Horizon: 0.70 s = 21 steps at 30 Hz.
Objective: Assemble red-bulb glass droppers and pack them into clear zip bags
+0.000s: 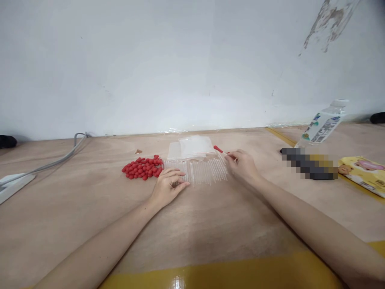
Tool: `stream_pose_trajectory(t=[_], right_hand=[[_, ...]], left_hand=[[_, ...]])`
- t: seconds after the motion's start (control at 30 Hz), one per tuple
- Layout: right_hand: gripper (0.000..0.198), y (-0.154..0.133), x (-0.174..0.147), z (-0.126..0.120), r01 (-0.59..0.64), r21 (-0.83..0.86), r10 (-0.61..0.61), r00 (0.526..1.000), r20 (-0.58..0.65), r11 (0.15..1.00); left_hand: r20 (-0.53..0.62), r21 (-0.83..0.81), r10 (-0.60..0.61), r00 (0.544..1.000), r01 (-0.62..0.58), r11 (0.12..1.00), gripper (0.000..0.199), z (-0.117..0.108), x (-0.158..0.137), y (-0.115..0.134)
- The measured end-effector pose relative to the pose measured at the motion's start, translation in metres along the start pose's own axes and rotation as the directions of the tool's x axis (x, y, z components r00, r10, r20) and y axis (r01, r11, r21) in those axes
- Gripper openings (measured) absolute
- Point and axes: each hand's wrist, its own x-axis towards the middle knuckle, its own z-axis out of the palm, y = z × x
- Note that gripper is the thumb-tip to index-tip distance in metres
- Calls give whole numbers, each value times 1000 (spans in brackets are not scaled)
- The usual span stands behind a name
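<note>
A clear tube with a red rubber bulb on its end, a dropper [218,149], is pinched in my right hand [243,163], its bulb pointing up and left. Below it lies a row of clear thin tubes [200,171], side by side on the table. My left hand [169,185] rests at the left end of that row, thumb and fingers apart; its fingers partly cover some tubes. Just left of that hand is a heap of loose red rubber bulbs [141,168].
Behind the tubes lie clear plastic bags [195,147]. To the right are a tilted plastic bottle [323,124], a blurred dark object [309,163] and a yellow packet [362,174]. A grey cable [60,159] runs to a white block [15,185] at left. A wall [180,68] rises behind.
</note>
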Motion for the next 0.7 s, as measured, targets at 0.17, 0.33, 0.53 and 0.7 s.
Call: stream_pose_trajectory(t=[0.17,0.33,0.53,0.7], right_hand=[[31,12,12,-8,-376,-156,396,909,131,913],[12,5,9,3,-358,-239,396,908,137,903],[17,0,4,9,-260,-334,343,914,216,906],[28,0,5,5,-314,-365,401,895,195,876]], left_hand=[[141,31,-75,987,71,997,22,-4,2,7],[312,127,-133,941,98,987,41,-5,3,9],[340,130,-150,928,112,985,42,-3,2,8],[345,126,-158,925,121,985,43,-3,3,8]])
